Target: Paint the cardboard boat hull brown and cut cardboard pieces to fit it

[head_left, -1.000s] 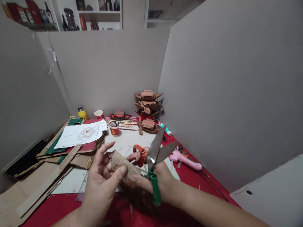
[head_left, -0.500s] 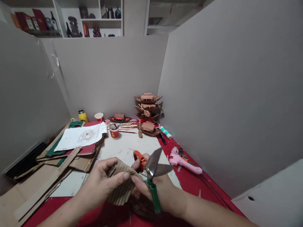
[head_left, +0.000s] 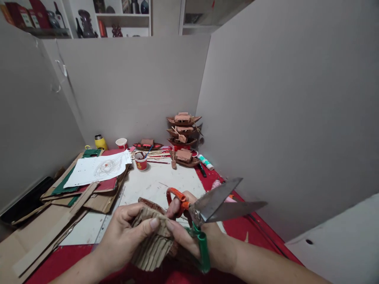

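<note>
My left hand point(head_left: 122, 230) pinches a curved piece of ribbed corrugated cardboard point(head_left: 152, 244) between thumb and fingers. At the cardboard's right edge the thumb of my right hand point(head_left: 189, 232) presses on it too. Hooked in that same right hand is a pair of scissors point(head_left: 217, 203) with one orange and one green handle. The blades are spread and point up and to the right, away from the cardboard. Partly hidden behind and below the cardboard is a dark brown model boat point(head_left: 152, 204); I cannot tell which fingers support it.
Several brown model boats point(head_left: 183, 156) stand at the back, some stacked. A red paper cup point(head_left: 141, 162) with a brush stands left of them. Cardboard sheets and a sketch point(head_left: 97, 169) lie at left. The scissors partly cover a pink glue gun point(head_left: 216, 184).
The scissors have swung right and lower, their blades now reaching farther across the glue gun. The cardboard has tilted, showing more ribs, and the boat's end shows behind it. The view has shifted slightly.
</note>
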Motion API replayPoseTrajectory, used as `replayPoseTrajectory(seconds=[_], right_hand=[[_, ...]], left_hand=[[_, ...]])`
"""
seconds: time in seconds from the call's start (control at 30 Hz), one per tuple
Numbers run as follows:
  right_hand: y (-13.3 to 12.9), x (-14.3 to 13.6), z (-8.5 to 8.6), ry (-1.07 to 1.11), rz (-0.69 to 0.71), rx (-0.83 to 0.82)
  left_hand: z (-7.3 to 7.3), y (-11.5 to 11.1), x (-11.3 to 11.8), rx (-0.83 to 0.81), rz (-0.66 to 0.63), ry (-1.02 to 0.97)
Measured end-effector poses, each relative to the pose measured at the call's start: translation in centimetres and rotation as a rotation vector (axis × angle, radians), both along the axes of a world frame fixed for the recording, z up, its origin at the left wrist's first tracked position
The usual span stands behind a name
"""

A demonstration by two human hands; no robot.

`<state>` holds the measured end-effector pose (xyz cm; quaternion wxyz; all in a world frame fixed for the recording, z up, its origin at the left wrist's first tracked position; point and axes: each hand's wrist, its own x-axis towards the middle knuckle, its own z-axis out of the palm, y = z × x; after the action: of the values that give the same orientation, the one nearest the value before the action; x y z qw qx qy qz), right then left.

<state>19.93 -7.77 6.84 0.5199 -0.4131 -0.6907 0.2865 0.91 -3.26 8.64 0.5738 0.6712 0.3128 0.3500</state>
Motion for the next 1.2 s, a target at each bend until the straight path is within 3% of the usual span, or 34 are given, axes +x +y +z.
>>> replayPoseTrajectory(seconds=[0.1,0.27,0.5,0.67,0.83,0.97,1.2], right_hand=[[-0.2,0.0,0.3,0.023,0.016,-0.023],[-0.5,-0.1,0.6,0.006,0.012,-0.080],[0.4,1.0,0.9,-0.111,0.030,-0.054],[0.0,3.1,3.2,-0.504,-0.035,-0.044],[-0.1,3.2,4.5,-0.835,-0.071,-0.106],[0.2,2.5,4.1,-0.910,-0.059,-0.080],[0.2,2.1,3.6,-0.924,-0.049,-0.060]], left_hand=[[0.0,-0.2,0.0,0.006,0.003,0.036],[0.1,-0.3,0.1,0.162,0.025,0.084],[0.2,0.7,-0.5,0.003,-0.037,0.050],[0.5,0.5,-2.2,0.253,0.152,0.084],[1.0,-0.1,-3.5,0.508,0.224,0.088],[1.1,-0.5,-4.1,0.651,0.200,0.075],[0.6,-0.9,-5.0,0.748,0.202,0.158]])
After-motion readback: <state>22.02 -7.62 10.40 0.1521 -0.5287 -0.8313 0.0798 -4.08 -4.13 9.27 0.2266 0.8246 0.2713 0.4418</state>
